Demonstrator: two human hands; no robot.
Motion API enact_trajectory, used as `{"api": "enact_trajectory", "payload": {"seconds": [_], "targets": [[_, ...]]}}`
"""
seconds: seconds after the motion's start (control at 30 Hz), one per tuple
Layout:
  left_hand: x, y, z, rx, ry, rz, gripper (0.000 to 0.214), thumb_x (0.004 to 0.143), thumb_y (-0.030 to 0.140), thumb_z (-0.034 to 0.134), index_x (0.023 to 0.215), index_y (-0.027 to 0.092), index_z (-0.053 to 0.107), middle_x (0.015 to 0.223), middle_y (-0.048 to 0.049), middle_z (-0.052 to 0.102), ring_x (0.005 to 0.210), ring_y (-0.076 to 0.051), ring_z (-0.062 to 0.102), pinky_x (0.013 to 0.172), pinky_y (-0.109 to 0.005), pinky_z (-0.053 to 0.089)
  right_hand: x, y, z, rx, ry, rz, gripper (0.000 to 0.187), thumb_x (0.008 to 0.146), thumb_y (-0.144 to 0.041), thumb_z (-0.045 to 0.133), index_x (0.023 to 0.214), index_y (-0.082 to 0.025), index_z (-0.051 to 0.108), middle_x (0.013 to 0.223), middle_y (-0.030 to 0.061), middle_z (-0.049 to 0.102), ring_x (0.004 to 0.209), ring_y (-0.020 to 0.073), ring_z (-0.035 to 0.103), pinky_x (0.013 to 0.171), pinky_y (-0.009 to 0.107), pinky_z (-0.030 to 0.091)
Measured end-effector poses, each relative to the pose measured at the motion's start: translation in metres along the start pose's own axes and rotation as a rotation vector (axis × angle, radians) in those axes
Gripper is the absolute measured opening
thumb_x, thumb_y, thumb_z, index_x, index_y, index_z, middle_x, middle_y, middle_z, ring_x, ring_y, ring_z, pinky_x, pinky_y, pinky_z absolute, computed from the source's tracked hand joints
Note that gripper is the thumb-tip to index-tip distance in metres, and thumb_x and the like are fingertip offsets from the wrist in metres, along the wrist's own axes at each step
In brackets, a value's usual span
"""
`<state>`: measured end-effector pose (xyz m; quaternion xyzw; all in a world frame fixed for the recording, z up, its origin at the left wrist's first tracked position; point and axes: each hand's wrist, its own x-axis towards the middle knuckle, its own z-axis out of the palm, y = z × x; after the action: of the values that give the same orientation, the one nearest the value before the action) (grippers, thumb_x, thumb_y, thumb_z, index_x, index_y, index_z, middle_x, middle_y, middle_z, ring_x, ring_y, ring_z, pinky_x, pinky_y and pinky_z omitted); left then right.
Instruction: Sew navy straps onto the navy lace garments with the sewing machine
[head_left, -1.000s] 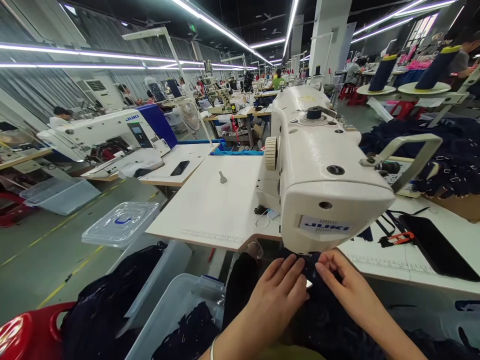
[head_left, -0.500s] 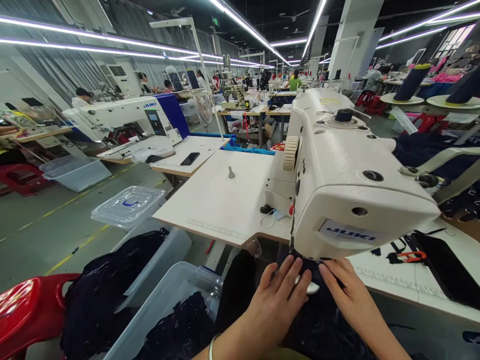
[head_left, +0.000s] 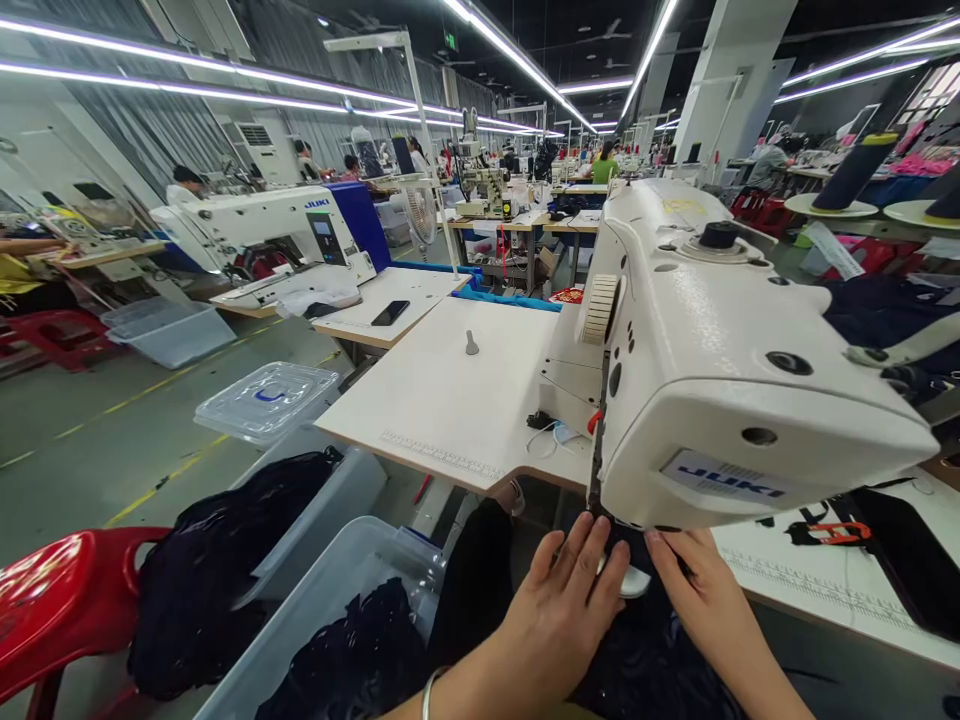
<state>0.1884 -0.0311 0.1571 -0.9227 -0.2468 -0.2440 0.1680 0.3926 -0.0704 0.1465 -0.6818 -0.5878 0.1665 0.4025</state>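
Note:
A white JUKI sewing machine (head_left: 697, 340) stands on a white table (head_left: 457, 400) in front of me. Dark navy fabric (head_left: 645, 660) lies under the machine's head, near the table's front edge. My left hand (head_left: 566, 610) rests flat on this fabric with its fingers stretched forward. My right hand (head_left: 694, 595) lies on the fabric beside it, fingers extended toward the needle area. A small white piece (head_left: 634, 582) shows between the two hands. The needle itself is hidden under the machine head.
Clear plastic bins (head_left: 330, 610) with dark fabric (head_left: 217, 560) stand at my lower left, beside a red stool (head_left: 60, 610). A lidded bin (head_left: 266, 400) sits on the floor. Red-handled snips (head_left: 829, 532) and a black phone (head_left: 907, 560) lie at right. Other machines (head_left: 262, 230) and people fill the hall.
The view has shifted left and down, so the machine sits further right. Both hands have slid slightly forward on the dark fabric, staying flat under the machine head.

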Motion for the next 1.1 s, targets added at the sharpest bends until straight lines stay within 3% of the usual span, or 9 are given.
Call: {"api": "enact_trajectory", "payload": {"seconds": [0.2,0.7,0.83,1.0,1.1], "targets": [[0.001,0.001,-0.002,0.009,0.017,-0.006,0.044,0.099,0.034,0.050,0.139,0.016,0.049,0.147,-0.0121,0.046,0.140,-0.025,0.035,0.115,-0.039,0.017,0.000,-0.002,0.002,-0.017,0.064,-0.058,0.026,0.094,-0.039,0.048,0.091,-0.024,0.070,0.103,0.0101,0.066,0.109,0.0296,0.054,0.094,0.047,0.045],[0.001,0.001,-0.004,0.005,0.025,-0.009,0.043,0.099,0.033,0.051,0.138,0.015,0.050,0.145,-0.0128,0.048,0.139,-0.025,0.038,0.115,-0.039,0.017,-0.001,0.002,0.003,-0.039,0.077,-0.050,0.030,0.093,-0.041,0.049,0.090,-0.024,0.073,0.099,0.0106,0.068,0.104,0.0301,0.059,0.091,0.048,0.050],[0.000,0.003,-0.003,0.008,0.032,-0.043,0.044,0.098,0.036,0.052,0.136,0.014,0.052,0.145,-0.0137,0.048,0.138,-0.027,0.038,0.113,-0.038,0.023,-0.003,0.011,0.004,-0.065,0.020,-0.036,0.031,0.094,-0.043,0.049,0.091,-0.025,0.074,0.104,0.0110,0.069,0.107,0.0300,0.060,0.088,0.043,0.053],[-0.001,0.004,0.000,-0.007,0.065,-0.076,0.042,0.098,0.039,0.052,0.133,0.015,0.054,0.146,-0.0125,0.047,0.138,-0.025,0.039,0.111,-0.036,0.029,-0.001,0.015,0.008,-0.037,-0.007,-0.036,0.035,0.094,-0.044,0.047,0.080,-0.025,0.074,0.089,0.0089,0.070,0.093,0.0270,0.065,0.078,0.036,0.057],[-0.002,0.004,0.003,-0.024,0.078,-0.097,0.043,0.098,0.041,0.051,0.132,0.015,0.055,0.145,-0.0118,0.048,0.137,-0.024,0.041,0.110,-0.036,0.030,0.000,0.014,0.009,-0.014,0.012,-0.058,0.035,0.094,-0.042,0.046,0.080,-0.024,0.072,0.090,0.0083,0.069,0.094,0.0260,0.065,0.083,0.036,0.055]]}}
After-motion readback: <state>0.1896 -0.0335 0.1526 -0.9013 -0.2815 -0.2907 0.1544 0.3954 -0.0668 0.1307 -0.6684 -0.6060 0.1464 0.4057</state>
